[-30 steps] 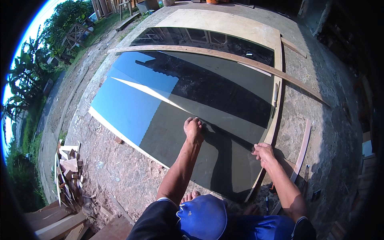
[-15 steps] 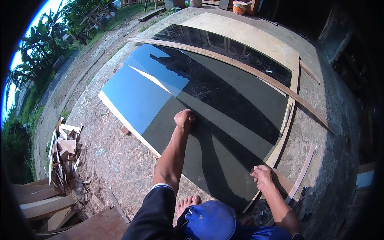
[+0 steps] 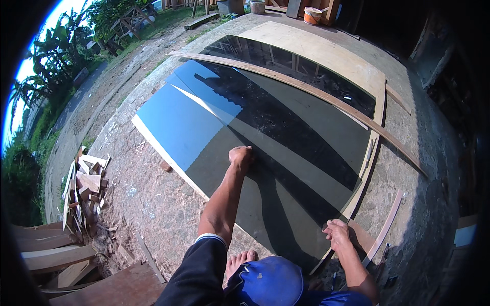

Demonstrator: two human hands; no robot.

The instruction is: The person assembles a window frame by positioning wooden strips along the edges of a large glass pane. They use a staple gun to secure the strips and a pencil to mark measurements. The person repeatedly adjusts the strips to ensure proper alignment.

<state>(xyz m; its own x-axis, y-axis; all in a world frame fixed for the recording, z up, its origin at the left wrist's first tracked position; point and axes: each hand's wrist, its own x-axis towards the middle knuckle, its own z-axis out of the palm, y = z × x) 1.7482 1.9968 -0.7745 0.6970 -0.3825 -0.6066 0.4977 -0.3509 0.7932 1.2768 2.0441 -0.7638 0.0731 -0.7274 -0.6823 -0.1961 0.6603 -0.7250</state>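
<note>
A dark, reflective glass sheet point(image 3: 214, 178) lies nearest me on a pale wooden board point(image 3: 161, 149). Its far edge runs diagonally beside a second dark glass sheet point(image 3: 301, 122), and a narrow pale wedge shows between them toward the left. Around the middle of that edge, the fingers of my left hand point(image 3: 240, 157) are closed. My right hand point(image 3: 338, 233) pinches the near sheet's right-hand corner, fingers curled. How far the fingers reach under the glass is hidden.
A long wooden strip point(image 3: 286, 77) crosses the glass and overhangs the board at right. A pen-like tool point(image 3: 368, 152) rests on the board's right edge. Wood offcuts point(image 3: 89, 181) are heaped at left. A curved pale strip point(image 3: 385, 224) lies right of my right hand.
The whole view has shifted slightly, so everything appears a little lower and further right. Both hands keep about the same places on the glass edge.
</note>
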